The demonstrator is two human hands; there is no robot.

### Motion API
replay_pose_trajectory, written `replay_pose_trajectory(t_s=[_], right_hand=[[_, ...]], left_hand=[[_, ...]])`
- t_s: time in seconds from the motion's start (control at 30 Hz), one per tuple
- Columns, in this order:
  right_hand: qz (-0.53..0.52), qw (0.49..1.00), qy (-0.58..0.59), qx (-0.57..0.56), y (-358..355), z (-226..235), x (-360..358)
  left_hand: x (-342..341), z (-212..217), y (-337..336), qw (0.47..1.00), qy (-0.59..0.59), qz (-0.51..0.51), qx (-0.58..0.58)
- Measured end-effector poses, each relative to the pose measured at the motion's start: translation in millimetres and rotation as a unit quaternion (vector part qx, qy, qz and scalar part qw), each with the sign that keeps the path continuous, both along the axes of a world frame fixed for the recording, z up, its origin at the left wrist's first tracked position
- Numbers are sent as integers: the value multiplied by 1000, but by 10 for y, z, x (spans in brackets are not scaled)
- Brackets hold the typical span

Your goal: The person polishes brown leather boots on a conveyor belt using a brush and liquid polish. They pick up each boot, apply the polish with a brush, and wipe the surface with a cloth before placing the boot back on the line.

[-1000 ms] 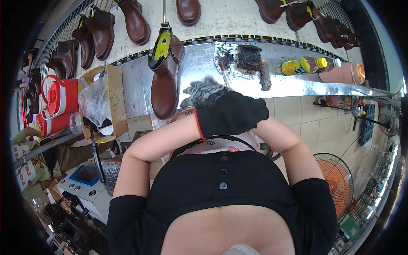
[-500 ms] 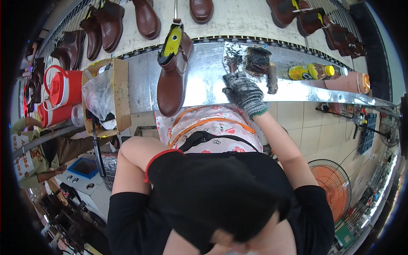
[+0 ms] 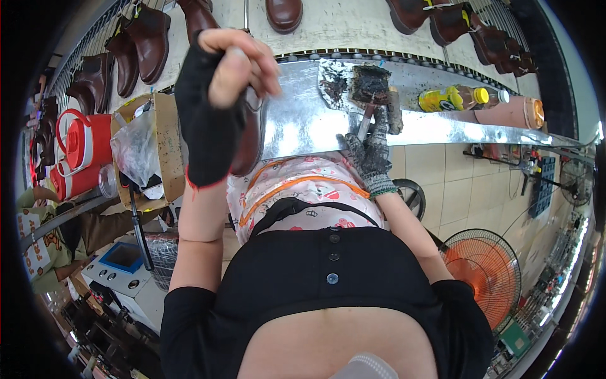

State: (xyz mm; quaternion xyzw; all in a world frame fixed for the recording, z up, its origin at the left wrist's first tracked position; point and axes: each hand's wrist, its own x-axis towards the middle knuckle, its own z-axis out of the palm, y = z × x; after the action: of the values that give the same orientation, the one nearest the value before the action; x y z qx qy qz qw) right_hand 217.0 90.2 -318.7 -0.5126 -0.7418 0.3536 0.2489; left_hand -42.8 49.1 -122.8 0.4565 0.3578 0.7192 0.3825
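My left hand (image 3: 221, 95), in a black fingerless glove with red trim, is raised over the brown boot on the metal bench. Its bare fingers are loosely bent and apart, with nothing visible in them. Most of the brown boot (image 3: 251, 142) is hidden behind that hand and wrist. My right hand (image 3: 371, 148), in a grey knitted glove, grips a small tool (image 3: 365, 121) with a pale flat shaft and brown upper part. The tool's far end meets a black-stained block (image 3: 371, 84) on a smeared white sheet (image 3: 334, 101). A dirty stick-like piece (image 3: 395, 114) lies beside my fingers.
Yellow-capped bottles (image 3: 451, 98) and a pinkish cylinder (image 3: 512, 114) lie at the bench's right. More brown boots (image 3: 148, 44) stand on the rack beyond. A cardboard box (image 3: 165, 136) and a red jug (image 3: 85, 145) are left; an orange fan (image 3: 483, 271) is lower right.
My left arm has come up from near my head to above the boot. My right hand has drawn back slightly, and its tool moved from the sheet's smears to the dark block.
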Motion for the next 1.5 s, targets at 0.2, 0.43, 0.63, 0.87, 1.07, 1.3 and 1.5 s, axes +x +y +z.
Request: replay_pose_trajectory(t_s=[0.2,0.43,0.63,0.87,1.07,1.3,1.5], right_hand=[[48,992,-105,-59,-143,55,130],[-6,998,-51,-42,-117,142,136],[-113,961,115,-224,-109,280,90],[-150,944,230,-182,-136,338,16],[-117,894,301,-311,-234,314,184],[49,916,262,-300,219,1196,-27],[273,945,-7,182,481,1879,-473]], left_hand=[[-599,-542,384,970,66,222,-69],[-1320,-1313,749,966,17,-94,-239],[-1255,-1667,921,951,62,-193,-234],[-1235,-1681,940,962,88,-157,-206],[-1159,-1214,617,985,19,-172,-8],[-734,-818,581,932,-70,-247,255],[-624,-886,630,911,-71,-280,293]])
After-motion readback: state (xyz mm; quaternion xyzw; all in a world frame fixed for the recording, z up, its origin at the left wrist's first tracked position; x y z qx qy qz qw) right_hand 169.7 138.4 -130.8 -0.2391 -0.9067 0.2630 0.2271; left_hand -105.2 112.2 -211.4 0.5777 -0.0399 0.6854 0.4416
